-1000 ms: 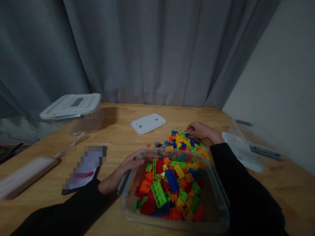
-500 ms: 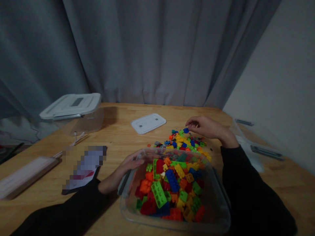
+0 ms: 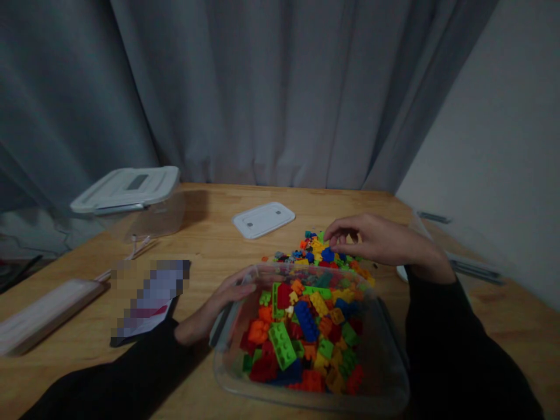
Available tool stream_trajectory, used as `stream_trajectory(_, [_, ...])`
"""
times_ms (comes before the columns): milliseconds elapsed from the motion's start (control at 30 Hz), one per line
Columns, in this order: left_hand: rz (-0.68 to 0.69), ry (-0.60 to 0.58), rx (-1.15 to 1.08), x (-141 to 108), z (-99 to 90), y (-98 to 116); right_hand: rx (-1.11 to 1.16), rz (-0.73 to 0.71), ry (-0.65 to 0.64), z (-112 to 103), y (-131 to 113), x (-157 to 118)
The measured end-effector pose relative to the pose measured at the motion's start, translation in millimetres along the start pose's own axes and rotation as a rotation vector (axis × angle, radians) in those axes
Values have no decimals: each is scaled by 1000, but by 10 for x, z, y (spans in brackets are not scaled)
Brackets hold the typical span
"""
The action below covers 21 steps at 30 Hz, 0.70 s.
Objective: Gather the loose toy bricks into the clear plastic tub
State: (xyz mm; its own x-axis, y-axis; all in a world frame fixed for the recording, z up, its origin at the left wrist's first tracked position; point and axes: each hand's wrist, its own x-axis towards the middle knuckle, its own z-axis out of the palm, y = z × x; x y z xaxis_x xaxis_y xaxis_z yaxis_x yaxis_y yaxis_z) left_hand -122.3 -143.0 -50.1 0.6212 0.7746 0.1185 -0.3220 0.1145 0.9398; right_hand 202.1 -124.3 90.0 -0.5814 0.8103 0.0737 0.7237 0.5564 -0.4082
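Note:
My left hand (image 3: 227, 294) lies over the left rim of a clear plastic box (image 3: 396, 373), which is full of colourful toy building bricks (image 3: 301, 332). A loose pile of similar bricks (image 3: 317, 254) spreads on the table just behind the box. My right hand (image 3: 376, 239) hangs over that pile with curved fingers. Its fingertips are right by a blue brick (image 3: 328, 255), and I cannot tell whether they grip it. The box's near contents show through clearly.
A lidded clear box (image 3: 149, 207) stands at the back left, and a white lid (image 3: 262, 220) lies on the wooden table (image 3: 490, 332). A pale flat board (image 3: 44, 312) and a pixelated patch (image 3: 151, 300) are at left. Grey curtains hang behind; a wall closes the right.
My right hand has moved lower and nearer to me over the pile, its wrist shifting right. My left hand and the box have not moved.

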Motion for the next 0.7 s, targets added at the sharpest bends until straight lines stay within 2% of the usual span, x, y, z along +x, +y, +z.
stream_trajectory(367, [-45, -37, -21, 11, 9, -20, -40, -68, -83, -3, -132, -73])
stream_trajectory(600, [-49, -22, -20, 15, 21, -28, -9, -39, -254, 18, -179, -91])
stream_trajectory(700, [-58, -33, -42, 15, 42, -13, -22, -23, -275, 30, -206, -91])
